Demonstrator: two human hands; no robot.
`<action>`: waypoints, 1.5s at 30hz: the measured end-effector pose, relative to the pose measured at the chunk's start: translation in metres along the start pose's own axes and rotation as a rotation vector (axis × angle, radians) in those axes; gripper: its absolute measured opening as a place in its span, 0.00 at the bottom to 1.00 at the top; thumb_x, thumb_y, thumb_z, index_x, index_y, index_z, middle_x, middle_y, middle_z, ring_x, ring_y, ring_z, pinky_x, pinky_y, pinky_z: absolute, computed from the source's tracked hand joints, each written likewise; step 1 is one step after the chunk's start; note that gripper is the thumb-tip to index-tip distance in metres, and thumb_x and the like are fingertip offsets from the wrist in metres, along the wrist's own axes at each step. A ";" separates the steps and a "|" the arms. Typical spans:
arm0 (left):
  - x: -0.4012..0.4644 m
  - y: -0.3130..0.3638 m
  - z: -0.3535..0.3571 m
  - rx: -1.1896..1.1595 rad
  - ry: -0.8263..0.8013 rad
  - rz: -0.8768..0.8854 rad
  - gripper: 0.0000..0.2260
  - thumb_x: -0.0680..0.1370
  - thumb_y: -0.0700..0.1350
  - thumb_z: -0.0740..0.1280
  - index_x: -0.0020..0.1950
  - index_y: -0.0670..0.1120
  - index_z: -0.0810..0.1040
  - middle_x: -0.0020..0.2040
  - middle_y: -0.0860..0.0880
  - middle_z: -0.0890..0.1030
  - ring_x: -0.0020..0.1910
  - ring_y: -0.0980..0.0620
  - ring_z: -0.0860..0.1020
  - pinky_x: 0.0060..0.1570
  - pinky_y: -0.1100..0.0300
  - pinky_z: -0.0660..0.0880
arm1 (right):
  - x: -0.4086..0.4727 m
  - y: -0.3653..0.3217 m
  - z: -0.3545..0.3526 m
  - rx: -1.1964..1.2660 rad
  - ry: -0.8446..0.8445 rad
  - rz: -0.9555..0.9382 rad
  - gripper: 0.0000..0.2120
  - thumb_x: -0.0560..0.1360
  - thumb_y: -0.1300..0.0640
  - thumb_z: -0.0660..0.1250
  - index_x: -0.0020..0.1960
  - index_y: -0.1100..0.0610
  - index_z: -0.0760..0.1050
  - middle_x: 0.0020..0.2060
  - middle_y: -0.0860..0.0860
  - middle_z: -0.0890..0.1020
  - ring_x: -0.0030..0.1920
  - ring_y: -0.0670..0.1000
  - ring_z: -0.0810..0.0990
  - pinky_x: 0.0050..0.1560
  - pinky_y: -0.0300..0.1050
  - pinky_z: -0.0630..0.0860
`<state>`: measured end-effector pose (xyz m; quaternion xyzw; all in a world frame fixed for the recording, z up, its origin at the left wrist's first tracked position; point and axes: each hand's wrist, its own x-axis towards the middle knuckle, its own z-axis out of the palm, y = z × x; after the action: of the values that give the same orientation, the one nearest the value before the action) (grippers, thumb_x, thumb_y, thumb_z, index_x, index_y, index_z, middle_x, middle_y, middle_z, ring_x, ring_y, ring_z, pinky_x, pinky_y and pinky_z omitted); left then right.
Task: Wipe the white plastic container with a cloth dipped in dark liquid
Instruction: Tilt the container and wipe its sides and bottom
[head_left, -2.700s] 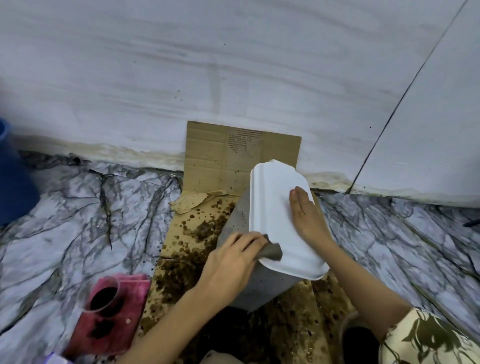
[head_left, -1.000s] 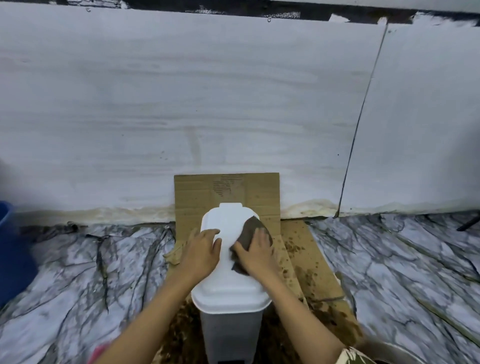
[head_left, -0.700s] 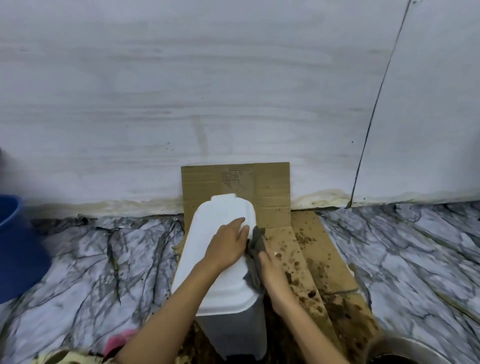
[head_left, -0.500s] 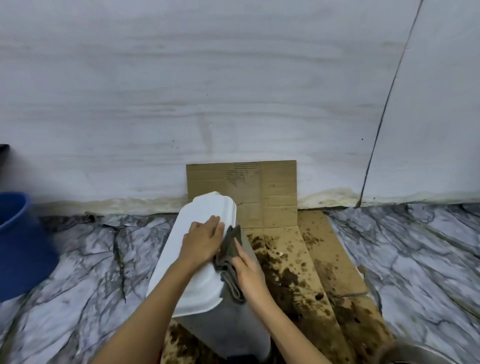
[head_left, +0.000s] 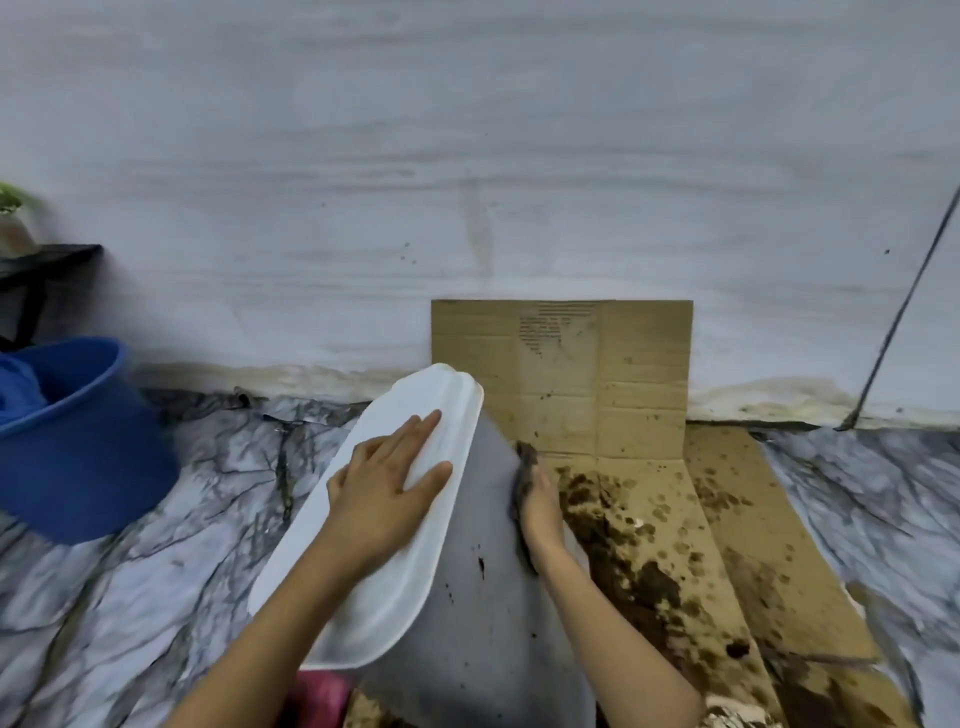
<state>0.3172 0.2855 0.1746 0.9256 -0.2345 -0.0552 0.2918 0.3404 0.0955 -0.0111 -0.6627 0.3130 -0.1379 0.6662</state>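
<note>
Mid-wipe, by the look of it: was working the far right side wall of the container (head_left: 483, 597), not the lid (head_left: 384, 545). Stood tilted to the left on stained cardboard (head_left: 644, 525), lid leaning away under the left hand (head_left: 387, 493), grey body between the two forearms. Lay flat on the lid, that left hand, fingers straight and spread, pressing to steady the tilt, gripping nothing. Pressed the dark cloth (head_left: 523, 470) against the wall with the right hand (head_left: 540, 512), seen edge-on; cloth showed mostly above and beside the fingers. Could not tell whether those fingers curled round the cloth or merely pushed it flat.

Showed a few dark specks on the near face of the body, between the wrists, probably not yet wiped. Judged the task as well under way but unfinished: one side in hand, near face and lower part likely left.

Called next for a steady downward or sideways stroke with the cloth kept flat to the wall, while holding the lid firmly so the tilted container would not slide on the wet cardboard. Might then call for turning the body to bring the speckled face round to the right hand, and for re-dipping if the cloth ran dry; no bowl of liquid clearly visible near either hand.

Off to the left of the left hand, well apart: a blue tub (head_left: 78, 441).
</note>
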 end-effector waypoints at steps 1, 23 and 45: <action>0.000 -0.003 -0.002 -0.015 0.001 -0.012 0.27 0.72 0.66 0.53 0.72 0.68 0.57 0.75 0.63 0.58 0.74 0.56 0.54 0.71 0.51 0.50 | -0.021 0.005 -0.006 -0.022 0.036 0.014 0.24 0.80 0.39 0.48 0.74 0.43 0.58 0.74 0.44 0.59 0.75 0.49 0.56 0.75 0.53 0.55; -0.005 -0.022 -0.003 -0.167 0.056 0.018 0.17 0.73 0.59 0.54 0.61 0.72 0.64 0.73 0.63 0.63 0.73 0.57 0.58 0.73 0.42 0.52 | -0.180 0.021 0.000 -0.384 -0.059 -0.105 0.38 0.72 0.30 0.27 0.75 0.49 0.41 0.73 0.38 0.40 0.76 0.46 0.37 0.75 0.43 0.37; -0.010 -0.010 -0.001 0.149 0.046 0.015 0.19 0.78 0.62 0.58 0.69 0.67 0.65 0.76 0.61 0.57 0.75 0.54 0.56 0.72 0.45 0.47 | -0.066 0.091 -0.047 -0.260 0.170 0.273 0.26 0.80 0.38 0.42 0.76 0.43 0.53 0.77 0.46 0.53 0.77 0.53 0.48 0.74 0.59 0.47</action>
<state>0.3122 0.2978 0.1698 0.9441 -0.2380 -0.0143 0.2279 0.2404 0.1050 -0.0804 -0.6807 0.4700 -0.0602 0.5587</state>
